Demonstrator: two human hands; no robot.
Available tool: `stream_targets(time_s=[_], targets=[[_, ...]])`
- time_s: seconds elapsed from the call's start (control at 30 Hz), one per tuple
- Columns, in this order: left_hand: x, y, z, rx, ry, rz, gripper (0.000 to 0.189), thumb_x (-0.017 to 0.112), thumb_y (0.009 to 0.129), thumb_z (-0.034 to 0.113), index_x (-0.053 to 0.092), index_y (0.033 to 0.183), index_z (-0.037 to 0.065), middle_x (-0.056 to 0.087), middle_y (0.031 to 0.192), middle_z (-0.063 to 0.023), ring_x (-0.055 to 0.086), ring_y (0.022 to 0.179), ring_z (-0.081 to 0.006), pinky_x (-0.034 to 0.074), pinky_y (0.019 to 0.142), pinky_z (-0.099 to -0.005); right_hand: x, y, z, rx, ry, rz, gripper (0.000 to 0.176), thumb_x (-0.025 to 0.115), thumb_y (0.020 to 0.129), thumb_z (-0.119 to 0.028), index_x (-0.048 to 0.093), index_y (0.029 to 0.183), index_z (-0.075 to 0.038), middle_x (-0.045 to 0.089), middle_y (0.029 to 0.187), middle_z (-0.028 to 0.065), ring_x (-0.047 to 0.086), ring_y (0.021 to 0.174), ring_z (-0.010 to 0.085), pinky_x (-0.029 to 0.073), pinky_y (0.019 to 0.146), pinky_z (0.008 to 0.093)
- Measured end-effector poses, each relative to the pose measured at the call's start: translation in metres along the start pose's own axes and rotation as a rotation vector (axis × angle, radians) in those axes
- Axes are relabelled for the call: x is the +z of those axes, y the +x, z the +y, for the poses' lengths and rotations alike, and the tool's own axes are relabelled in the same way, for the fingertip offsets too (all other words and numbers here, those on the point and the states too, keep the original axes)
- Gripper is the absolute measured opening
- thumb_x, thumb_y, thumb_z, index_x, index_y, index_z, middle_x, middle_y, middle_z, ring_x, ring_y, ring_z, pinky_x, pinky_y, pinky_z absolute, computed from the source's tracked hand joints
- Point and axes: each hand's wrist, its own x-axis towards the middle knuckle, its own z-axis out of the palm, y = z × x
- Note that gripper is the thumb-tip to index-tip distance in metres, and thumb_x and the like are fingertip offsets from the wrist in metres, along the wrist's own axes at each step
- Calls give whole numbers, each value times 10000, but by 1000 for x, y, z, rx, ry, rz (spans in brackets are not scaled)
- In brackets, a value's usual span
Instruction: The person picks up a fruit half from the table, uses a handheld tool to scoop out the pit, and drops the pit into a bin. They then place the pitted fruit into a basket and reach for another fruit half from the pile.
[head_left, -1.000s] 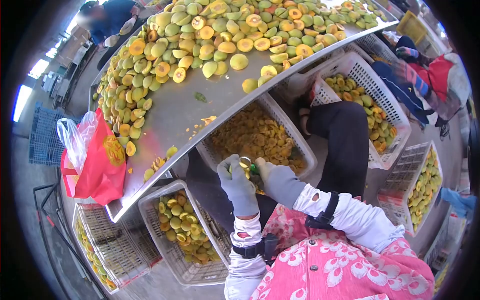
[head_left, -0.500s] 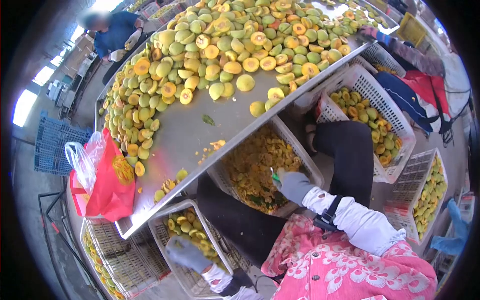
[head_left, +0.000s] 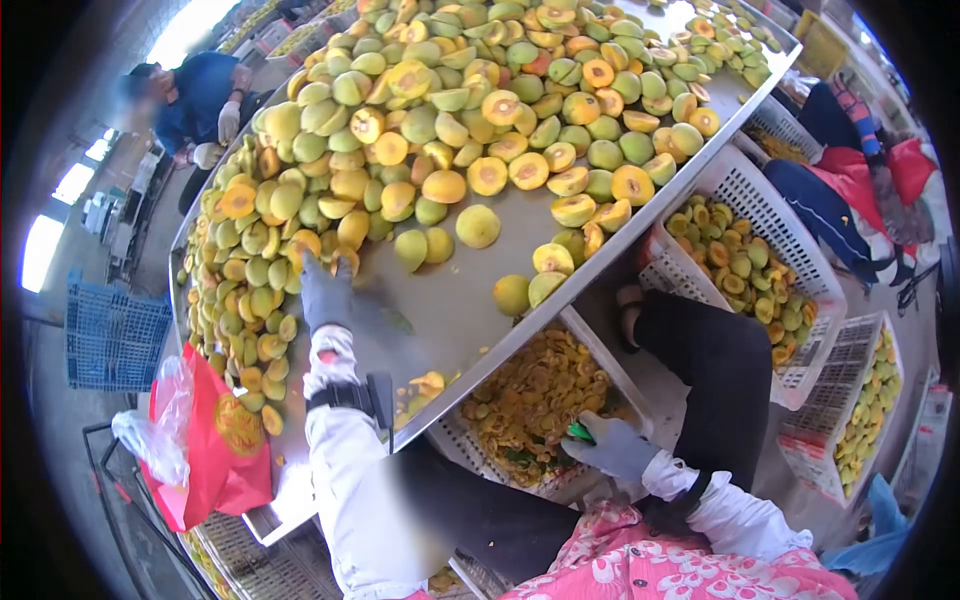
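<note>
My left hand [head_left: 327,292], in a grey glove, reaches over the metal table [head_left: 440,345] to the near side of a large heap of halved yellow-green stone fruit [head_left: 400,115]. Its fingers are apart, with their tips at the orange-fleshed halves. Down by my lap, my gloved right hand [head_left: 612,447] is closed around a small green-handled tool [head_left: 580,431]; the rest of the tool cannot be made out. Just beyond that hand is a crate [head_left: 625,385] holding orange-brown fruit scraps [head_left: 540,395].
A red bag [head_left: 205,440] with clear plastic hangs at the table's left corner. White crates of fruit halves [head_left: 745,265] stand to the right. One co-worker [head_left: 200,105] is at the far left, another person's arm [head_left: 880,165] at the right. Blue crates [head_left: 115,330] are stacked left.
My left hand has moved from above the crate at lower left, up and over the table to the fruit heap. My right hand keeps the green-handled tool and sits slightly lower in view.
</note>
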Motion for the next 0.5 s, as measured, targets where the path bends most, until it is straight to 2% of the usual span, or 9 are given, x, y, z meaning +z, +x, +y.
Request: stream_targets(time_s=[0.03, 0.07, 0.17, 0.2, 0.3, 0.33, 0.37, 0.43, 0.5], targets=[[-8, 8, 22, -350, -176, -22, 505, 638, 862, 302, 528, 1300, 75, 592, 1213, -227, 573, 1099, -423, 469, 925, -478, -3, 0, -4, 72, 38, 25, 410, 621, 891, -425, 579, 1001, -32, 661, 823, 198, 659, 795, 401, 504, 713, 446], [-13, 9, 35, -280, -129, -63, 455, 686, 816, 307, 567, 1192, 79, 625, 1134, -224, 605, 1025, -422, 486, 868, -487, -3, 2, -4, 80, 38, 32, 410, 621, 891, -425, 579, 1001, -32, 661, 823, 198, 659, 795, 401, 504, 713, 446], [-27, -9, 68, -191, -216, -49, 376, 697, 799, 254, 568, 1085, 48, 647, 1051, -224, 627, 977, -413, 496, 837, -486, 1, 2, -1, 85, 35, 23, 365, 616, 907, -377, 550, 1016, -35, 654, 824, 199, 653, 804, 406, 500, 705, 440], [-27, -19, 76, -99, -241, -71, 372, 710, 781, 213, 556, 1063, 26, 647, 1024, -231, 640, 938, -405, 517, 793, -447, 0, 1, -1, -50, 100, 53, 339, 608, 918, -353, 537, 1025, -39, 647, 828, 205, 651, 807, 404, 496, 698, 439], [-65, -57, 115, -249, -447, -199, 346, 719, 772, 205, 549, 1011, 20, 655, 950, -193, 663, 899, -359, 528, 770, -413, -6, -5, -13, -262, 206, 98, 283, 590, 938, -300, 514, 1039, -47, 629, 850, 226, 643, 815, 402, 485, 684, 439], [-74, -70, 119, -467, -900, -312, 355, 712, 812, 228, 570, 1050, 6, 660, 936, -155, 661, 884, -258, 537, 755, -361, -17, -13, -31, -255, 193, 55, 280, 594, 936, -296, 520, 1040, -47, 626, 840, 231, 644, 804, 403, 486, 681, 437], [-90, -86, 126, -469, -897, -311, 355, 712, 812, 228, 570, 1050, 6, 660, 936, -155, 661, 884, -258, 537, 755, -361, -26, -21, -48, -247, 180, 11, 278, 598, 934, -293, 525, 1041, -47, 624, 830, 237, 646, 792, 404, 486, 677, 435], [-125, -128, 148, -343, -1575, -337, 366, 617, 930, 257, 553, 1164, -17, 629, 1067, -91, 648, 803, -185, 588, 715, -315, -32, -39, -77, -256, 266, 7, 272, 595, 935, -286, 527, 1040, -45, 624, 817, 238, 645, 776, 408, 486, 668, 439], [-137, -167, 167, -240, -1589, -321, 378, 549, 975, 286, 544, 1209, -12, 619, 1094, -98, 641, 849, -179, 583, 740, -316, -28, -53, -92, -262, 352, 10, 266, 593, 936, -279, 529, 1040, -42, 624, 805, 239, 645, 760, 412, 486, 659, 443]])
